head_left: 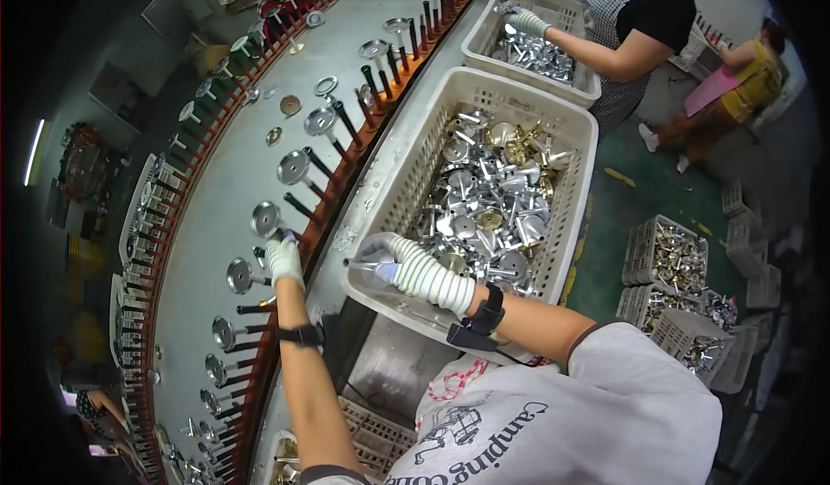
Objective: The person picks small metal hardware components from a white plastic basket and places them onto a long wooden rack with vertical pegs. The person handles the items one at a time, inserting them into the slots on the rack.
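Observation:
My left hand (284, 262), in a pale glove, reaches over the conveyor's near edge. Its fingers close around the lower part of a silver disc-topped fitting (264, 218) among the upright posts; the fingertips are partly hidden. My right hand (428, 277), in a striped glove, is closed on a silver metal fitting (363, 265) with a thin tube, above the near left corner of a white plastic crate (367, 299). That crate holds a heap of loose silver and brass-coloured fittings (484, 204). Similar disc-topped fittings (293, 167) stand along the conveyor.
A grey conveyor (216, 217) curves past on the left, with rows of dark posts (376, 83). Beyond my crate, a co-worker's gloved hand (527, 22) is over another crate (474, 48). Stacked crates of parts (679, 256) stand on the green floor at right; another person (743, 74) is behind.

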`<action>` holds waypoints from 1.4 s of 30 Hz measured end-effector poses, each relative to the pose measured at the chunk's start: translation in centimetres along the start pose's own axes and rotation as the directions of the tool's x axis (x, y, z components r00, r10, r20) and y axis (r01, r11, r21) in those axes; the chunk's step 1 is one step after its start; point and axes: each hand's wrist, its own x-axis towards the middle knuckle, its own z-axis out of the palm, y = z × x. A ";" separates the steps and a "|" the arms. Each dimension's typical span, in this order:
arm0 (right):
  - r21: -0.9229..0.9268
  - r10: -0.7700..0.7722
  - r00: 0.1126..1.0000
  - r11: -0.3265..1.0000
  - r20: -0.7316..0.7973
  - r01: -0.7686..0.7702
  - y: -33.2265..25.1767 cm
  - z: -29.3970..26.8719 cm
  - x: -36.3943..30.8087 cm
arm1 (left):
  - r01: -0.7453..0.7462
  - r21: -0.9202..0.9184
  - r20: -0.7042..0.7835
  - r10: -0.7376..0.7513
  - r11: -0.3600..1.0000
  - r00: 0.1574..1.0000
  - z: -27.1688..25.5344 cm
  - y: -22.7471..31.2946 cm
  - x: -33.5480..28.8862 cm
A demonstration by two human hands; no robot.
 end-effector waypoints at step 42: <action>-0.956 0.679 0.687 0.081 0.260 0.281 14.2 -4.0 1.4 | 0.479 -0.802 0.481 0.089 -0.357 0.872 -8.4 -7.4 -24.6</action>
